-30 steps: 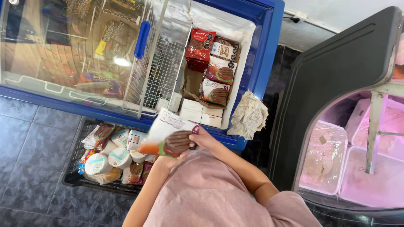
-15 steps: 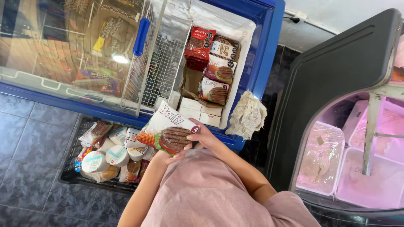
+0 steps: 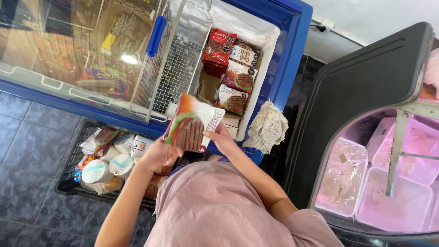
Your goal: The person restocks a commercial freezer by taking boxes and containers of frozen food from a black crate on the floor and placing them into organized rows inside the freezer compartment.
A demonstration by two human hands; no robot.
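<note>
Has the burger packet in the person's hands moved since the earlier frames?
Yes. The burger packet, held by both hands, has risen from the black crate up to the blue freezer edge.

Garment: dusty-pink short-sleeved top (image 3: 215,206), soft creased fabric; forearms bare, left hand (image 3: 157,155) and right hand (image 3: 224,137) ungloved.

Blue chest freezer (image 3: 292,50), crumpled rag (image 3: 267,127), black crate (image 3: 68,169), pink tubs (image 3: 402,201)

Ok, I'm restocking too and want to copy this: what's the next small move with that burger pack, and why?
Probably carry the burger pack forward and lower it into the open freezer. Both the left hand and right hand hold it just above the front rim, and similar packs already stand in that compartment.
</note>
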